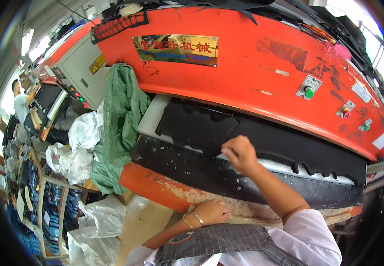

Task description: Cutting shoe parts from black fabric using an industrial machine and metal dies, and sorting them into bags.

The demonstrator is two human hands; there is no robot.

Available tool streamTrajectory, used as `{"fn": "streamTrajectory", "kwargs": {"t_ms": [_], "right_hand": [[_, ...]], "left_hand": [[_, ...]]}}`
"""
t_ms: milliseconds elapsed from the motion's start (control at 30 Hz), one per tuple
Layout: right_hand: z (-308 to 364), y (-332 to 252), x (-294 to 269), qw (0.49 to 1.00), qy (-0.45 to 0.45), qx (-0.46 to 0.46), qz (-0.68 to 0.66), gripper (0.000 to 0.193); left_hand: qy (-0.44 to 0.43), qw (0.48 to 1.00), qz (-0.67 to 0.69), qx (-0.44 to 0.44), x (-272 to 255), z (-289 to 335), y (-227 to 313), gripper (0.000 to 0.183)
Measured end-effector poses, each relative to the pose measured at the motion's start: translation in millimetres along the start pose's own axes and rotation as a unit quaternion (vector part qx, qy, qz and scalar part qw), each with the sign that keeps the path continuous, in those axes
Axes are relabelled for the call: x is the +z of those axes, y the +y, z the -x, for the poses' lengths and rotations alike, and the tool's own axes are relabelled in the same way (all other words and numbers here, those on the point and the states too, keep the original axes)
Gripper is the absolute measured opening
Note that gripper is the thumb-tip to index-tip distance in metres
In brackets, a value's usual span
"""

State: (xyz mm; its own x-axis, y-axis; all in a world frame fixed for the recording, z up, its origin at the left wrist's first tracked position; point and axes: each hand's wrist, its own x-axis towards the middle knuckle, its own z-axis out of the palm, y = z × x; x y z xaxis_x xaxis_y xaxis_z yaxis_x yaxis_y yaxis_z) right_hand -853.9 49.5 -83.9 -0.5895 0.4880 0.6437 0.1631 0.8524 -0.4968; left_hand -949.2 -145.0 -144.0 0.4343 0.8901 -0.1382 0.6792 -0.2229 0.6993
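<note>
My right hand (pixel 240 154) is over the front edge of a black sheet with a wavy cut outline (pixel 196 126). Its fingers are curled closed, close to a seam or split in the black material; whether they pinch the sheet I cannot make out. More black material (pixel 289 142) with a notched front edge lies to the right, on a pale board (pixel 154 116) under the red press. Low by the worn front ledge, my left hand (pixel 212 212) is curled closed, with bangles on its wrist. What it holds, if anything, is hidden.
The red press beam (pixel 240 57) spans the far side, with a green push button (pixel 308 92) and a red one (pixel 346 113). A green woven sack (pixel 123 111) hangs at the left. White plastic bags (pixel 101 217) lie beside it. Another person (pixel 22 104) works far left.
</note>
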Motion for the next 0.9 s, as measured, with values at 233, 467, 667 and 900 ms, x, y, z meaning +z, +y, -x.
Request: {"fn": "streamTrajectory", "kwargs": {"t_ms": [233,467,667,900], "right_hand": [[-16,61,39,0.977,0.058,0.140,0.150,0.013],[-29,48,66,0.944,-0.159,0.140,0.254,0.019],[-8,64,86,0.970,-0.046,0.108,0.214,0.013],[-17,78,90,0.983,0.013,0.067,0.169,0.011]], "left_hand": [[0.273,0.953,0.127,-0.004,-139,28,-94,0.016],[0.339,0.922,-0.172,0.074,-238,-49,-224,0.020],[0.276,0.946,-0.169,0.024,-217,-80,-237,0.017],[0.350,0.930,-0.060,0.093,-216,-95,-251,0.018]]}}
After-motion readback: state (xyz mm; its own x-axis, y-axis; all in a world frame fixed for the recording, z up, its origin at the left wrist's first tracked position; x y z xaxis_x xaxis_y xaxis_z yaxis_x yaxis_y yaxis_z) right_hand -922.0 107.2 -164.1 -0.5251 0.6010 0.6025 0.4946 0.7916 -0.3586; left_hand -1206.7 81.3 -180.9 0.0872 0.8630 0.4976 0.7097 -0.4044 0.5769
